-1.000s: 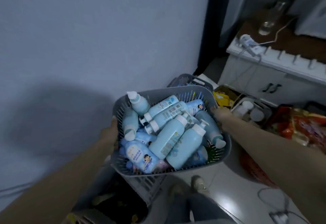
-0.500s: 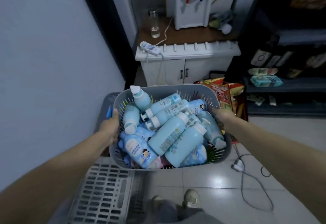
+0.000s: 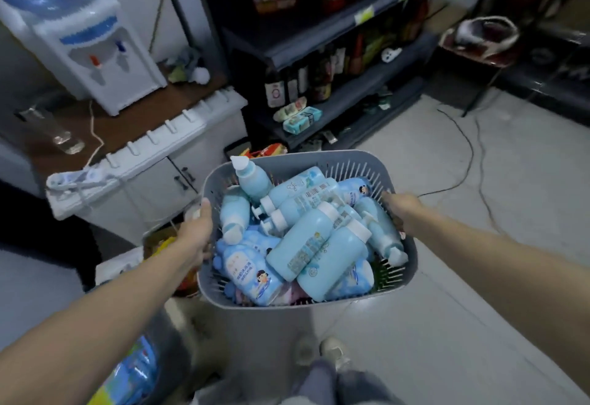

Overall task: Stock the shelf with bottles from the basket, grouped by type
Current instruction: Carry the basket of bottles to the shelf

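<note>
A grey slotted basket (image 3: 319, 162) hangs in the air in front of me, held level by both hands. My left hand (image 3: 194, 235) grips its left rim with the thumb over the edge. On the right rim my right hand (image 3: 403, 211) grips with its fingers hidden behind the wall. Several light blue bottles (image 3: 306, 241) with white caps lie piled in the basket, along with a blue pouch-like bottle with a cartoon child (image 3: 245, 272). A dark shelf unit (image 3: 357, 85) stands ahead, holding dark bottles and packets.
A white cabinet (image 3: 153, 162) with a water dispenser (image 3: 86, 40), a glass (image 3: 60, 131) and a power strip (image 3: 76, 178) stands at the left. Cables (image 3: 469, 162) trail over the pale floor at the right. Bins and packets sit low at my left; my shoes (image 3: 322, 350) show below.
The view has swung right from the blank wall past the cabinet to the shelf unit. Both hands keep the same grip on the basket.
</note>
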Tool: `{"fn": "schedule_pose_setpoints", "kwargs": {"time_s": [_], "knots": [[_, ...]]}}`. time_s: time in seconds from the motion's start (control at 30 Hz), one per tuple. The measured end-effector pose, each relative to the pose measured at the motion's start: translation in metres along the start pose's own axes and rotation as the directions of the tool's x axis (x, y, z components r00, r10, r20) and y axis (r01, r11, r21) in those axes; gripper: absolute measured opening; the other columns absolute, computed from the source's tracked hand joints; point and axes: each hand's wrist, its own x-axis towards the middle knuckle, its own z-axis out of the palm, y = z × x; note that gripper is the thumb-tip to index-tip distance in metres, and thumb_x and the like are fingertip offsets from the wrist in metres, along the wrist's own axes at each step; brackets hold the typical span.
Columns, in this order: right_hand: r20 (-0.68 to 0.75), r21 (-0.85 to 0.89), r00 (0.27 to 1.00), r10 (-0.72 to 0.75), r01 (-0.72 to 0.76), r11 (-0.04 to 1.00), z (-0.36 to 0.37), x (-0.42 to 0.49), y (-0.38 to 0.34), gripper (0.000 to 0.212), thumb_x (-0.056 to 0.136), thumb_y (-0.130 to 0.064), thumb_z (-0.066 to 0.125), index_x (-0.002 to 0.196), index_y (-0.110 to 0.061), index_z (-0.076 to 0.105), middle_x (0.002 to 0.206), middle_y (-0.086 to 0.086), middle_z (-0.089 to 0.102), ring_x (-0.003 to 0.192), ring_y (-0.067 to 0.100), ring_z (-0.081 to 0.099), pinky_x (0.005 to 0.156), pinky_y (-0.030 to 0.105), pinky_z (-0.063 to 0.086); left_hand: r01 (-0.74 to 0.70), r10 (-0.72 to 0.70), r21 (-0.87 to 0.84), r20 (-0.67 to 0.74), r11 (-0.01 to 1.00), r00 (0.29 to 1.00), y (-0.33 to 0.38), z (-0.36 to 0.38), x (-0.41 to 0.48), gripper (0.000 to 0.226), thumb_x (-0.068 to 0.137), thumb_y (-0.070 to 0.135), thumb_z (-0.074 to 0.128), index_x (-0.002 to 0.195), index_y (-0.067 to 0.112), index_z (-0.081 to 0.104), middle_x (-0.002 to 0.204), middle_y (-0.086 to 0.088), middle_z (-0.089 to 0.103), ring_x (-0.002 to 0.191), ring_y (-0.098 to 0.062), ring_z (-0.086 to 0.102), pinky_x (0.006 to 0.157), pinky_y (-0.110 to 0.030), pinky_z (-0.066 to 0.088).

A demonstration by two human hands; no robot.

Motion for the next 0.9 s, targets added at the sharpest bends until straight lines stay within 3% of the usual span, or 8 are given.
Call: {"fn": "schedule_pose_setpoints", "kwargs": {"time_s": [0.1,0.27,0.4,0.53,0.73,0.77,0.8,0.9], "knots": [[-0.111,0.093,0.992,0.066,-0.056,0.994,-0.035,-0.008,0.027,0.042,0.093,-0.035,0.052,0.06,-0.012,0.04,0.054,0.007,0.037,0.044,0.018,0.032,0.043,0.026,0.026,-0.07,0.059,0.097,0.111,0.993,0.992,0.029,0.037,0.0,0.077,0.088,0.068,0.03,0.124,0.003,0.054,0.058,-0.009,0.043,0.044,-0.022,0.039,0.038,-0.016,0.035],[-0.272,0.273,0.94,0.205,-0.129,0.953,-0.098,-0.027,0.076,0.039,0.093,-0.033,0.051,0.062,-0.012,0.039,0.054,0.007,0.037,0.044,0.017,0.031,0.043,0.025,0.025,-0.252,0.189,0.227,0.267,0.941,0.945,0.065,0.114,-0.018,0.079,0.09,0.063,0.032,0.126,-0.005,0.049,0.117,-0.029,0.058,0.102,-0.045,0.058,0.078,-0.047,0.051],[-0.344,0.424,0.892,0.292,-0.13,0.897,-0.151,-0.041,0.12,0.037,0.093,-0.031,0.051,0.063,-0.013,0.04,0.057,0.006,0.036,0.046,0.017,0.03,0.045,0.025,0.023,-0.317,0.175,0.317,0.404,0.894,0.898,0.086,0.182,-0.038,0.087,0.082,0.075,0.033,0.117,-0.001,0.055,0.083,-0.015,0.061,0.059,-0.03,0.056,0.047,-0.028,0.048],[-0.383,0.562,0.84,0.384,-0.118,0.819,-0.205,-0.054,0.163,0.031,0.093,-0.029,0.053,0.067,-0.012,0.045,0.058,0.004,0.038,0.045,0.016,0.031,0.041,0.023,0.027,-0.407,0.202,0.387,0.471,0.827,0.859,0.1,0.248,-0.092,0.094,0.081,0.077,0.03,0.124,-0.004,0.051,0.115,-0.022,0.062,0.082,-0.036,0.064,0.067,-0.039,0.055],[-0.408,0.696,0.771,0.488,-0.083,0.713,-0.282,-0.07,0.228,0.035,0.094,-0.028,0.052,0.064,-0.013,0.044,0.054,0.003,0.036,0.042,0.015,0.029,0.028,0.012,0.022,-0.516,0.191,0.415,0.611,0.749,0.769,0.106,0.359,-0.177,0.079,0.09,0.065,0.031,0.116,-0.006,0.055,0.073,-0.012,0.055,0.057,-0.021,0.045,0.055,-0.03,0.045],[-0.413,0.713,0.759,0.503,-0.075,0.698,-0.295,-0.072,0.238,0.034,0.094,-0.028,0.052,0.064,-0.013,0.044,0.054,0.003,0.037,0.042,0.015,0.03,0.03,0.013,0.023,-0.529,0.189,0.417,0.626,0.739,0.757,0.106,0.377,-0.186,0.08,0.089,0.066,0.031,0.115,-0.006,0.056,0.112,-0.012,0.046,0.057,-0.02,0.042,0.055,-0.03,0.045],[-0.413,0.731,0.746,0.522,-0.071,0.679,-0.307,-0.074,0.248,0.034,0.093,-0.028,0.052,0.064,-0.013,0.044,0.054,0.003,0.038,0.042,0.015,0.031,0.031,0.014,0.024,-0.542,0.184,0.426,0.638,0.724,0.747,0.106,0.395,-0.196,0.081,0.088,0.068,0.032,0.114,-0.005,0.057,0.077,-0.003,0.031,0.054,-0.02,0.04,0.051,-0.028,0.042],[-0.419,0.795,0.693,0.587,-0.033,0.606,-0.342,-0.077,0.279,0.032,0.093,-0.029,0.055,0.067,-0.011,0.047,0.057,0.006,0.042,0.046,0.018,0.037,0.043,0.024,0.032,-0.592,0.17,0.45,0.682,0.669,0.711,0.108,0.452,-0.226,0.081,0.085,0.072,0.03,0.104,-0.002,0.059,0.068,-0.011,0.047,0.049,-0.02,0.038,0.044,-0.024,0.03]]}}
